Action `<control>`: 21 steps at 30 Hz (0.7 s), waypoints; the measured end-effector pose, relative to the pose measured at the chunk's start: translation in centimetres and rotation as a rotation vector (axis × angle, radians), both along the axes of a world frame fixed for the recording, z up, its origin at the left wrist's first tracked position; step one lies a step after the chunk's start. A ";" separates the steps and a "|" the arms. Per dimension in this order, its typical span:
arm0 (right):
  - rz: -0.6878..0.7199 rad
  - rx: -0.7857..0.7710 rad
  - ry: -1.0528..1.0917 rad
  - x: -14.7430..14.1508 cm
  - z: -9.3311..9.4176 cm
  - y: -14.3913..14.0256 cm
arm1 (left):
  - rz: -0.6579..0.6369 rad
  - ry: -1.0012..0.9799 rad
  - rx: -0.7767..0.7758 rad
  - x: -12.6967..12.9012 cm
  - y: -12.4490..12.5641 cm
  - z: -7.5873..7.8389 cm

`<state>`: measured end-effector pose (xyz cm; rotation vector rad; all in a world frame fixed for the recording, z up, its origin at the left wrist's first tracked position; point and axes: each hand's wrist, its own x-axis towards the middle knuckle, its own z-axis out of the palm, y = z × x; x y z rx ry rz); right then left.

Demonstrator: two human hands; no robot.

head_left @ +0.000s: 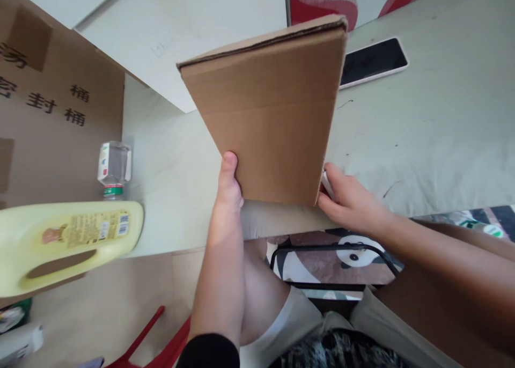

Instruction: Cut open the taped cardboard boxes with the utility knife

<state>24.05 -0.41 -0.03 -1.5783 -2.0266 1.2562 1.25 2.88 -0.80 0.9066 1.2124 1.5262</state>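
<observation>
Cardboard box [269, 116] tilts across upper centre, left hand [230, 185] grasping its lower-left edge; the right hand [349, 199] clasps a small white item [329, 186] at its lower-right corner. Keeping the left thumb firm should steady the box.

- Part of your left hand [230, 183] is hidden behind the box [277, 116]
- Your right hand [350, 199] covers most of a white thing [328, 185], so you cannot tell what it is
- The far side of the box is turned away from you
- One end of the phone [376, 62] is hidden from you behind the box
- The left edge cuts off the jug [76, 239], whose small print you cannot read
- That edge also crops the carton [52, 142]
- The bottle [115, 167] has print too small for you
- The bottom edge crops a red thing [137, 338] you cannot identify
</observation>
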 end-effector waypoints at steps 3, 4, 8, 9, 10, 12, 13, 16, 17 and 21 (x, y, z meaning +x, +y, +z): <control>0.002 0.022 0.017 0.1 0.0 0.0 | 0.002 0.000 -0.001 0.1 0.0 0.1; 0.001 0.031 0.021 0.1 0.1 0.0 | 0.003 0.000 -0.003 0.1 0.0 0.1; 0.000 0.043 0.031 0.2 0.0 0.0 | 0.010 0.011 -0.004 0.1 0.0 0.0; -0.001 0.044 0.033 0.2 0.0 0.0 | 0.010 0.015 -0.003 0.0 0.0 -0.1; -0.002 0.046 0.035 0.2 0.0 -0.1 | 0.011 0.018 0.000 0.0 0.1 -0.1; -0.006 0.049 0.037 0.2 0.0 -0.1 | 0.007 0.020 -0.001 0.0 0.0 -0.1; -0.008 0.048 0.036 0.1 0.0 0.0 | 0.007 0.020 -0.003 0.0 0.0 -0.1; 0.001 0.033 0.031 0.1 0.0 0.0 | 0.013 0.019 -0.012 0.0 0.0 -0.1; 0.005 0.028 0.033 0.1 0.0 0.0 | 0.016 0.019 -0.012 0.0 0.0 -0.1; 0.009 0.032 0.040 0.1 0.0 0.0 | 0.005 0.015 0.000 0.1 0.0 0.0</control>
